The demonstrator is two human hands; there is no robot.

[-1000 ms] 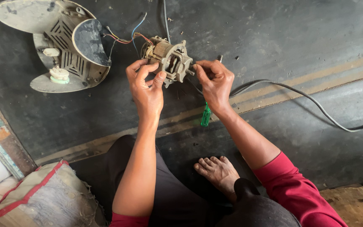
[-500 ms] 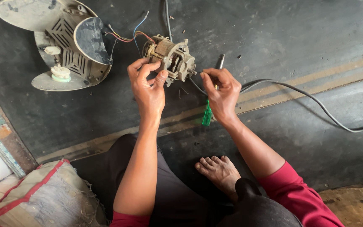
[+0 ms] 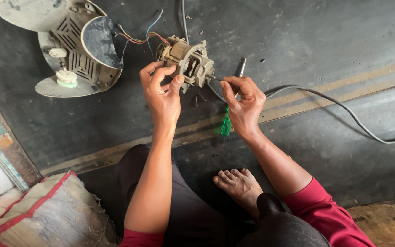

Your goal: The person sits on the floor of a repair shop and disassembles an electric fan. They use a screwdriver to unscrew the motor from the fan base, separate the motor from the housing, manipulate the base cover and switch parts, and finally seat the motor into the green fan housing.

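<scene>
We are holding the motor (image 3: 187, 61) just above the dark mat (image 3: 298, 36), our left hand (image 3: 163, 93) clamping its near side between thumb and fingers while our right hand (image 3: 243, 103) is pinching its shaft end and gripping a green screwdriver (image 3: 226, 124) against the palm. Coloured wires (image 3: 136, 37) are running from the motor to the fan housing (image 3: 65, 45) at upper left, and a black cable (image 3: 344, 110) is trailing off to the right
</scene>
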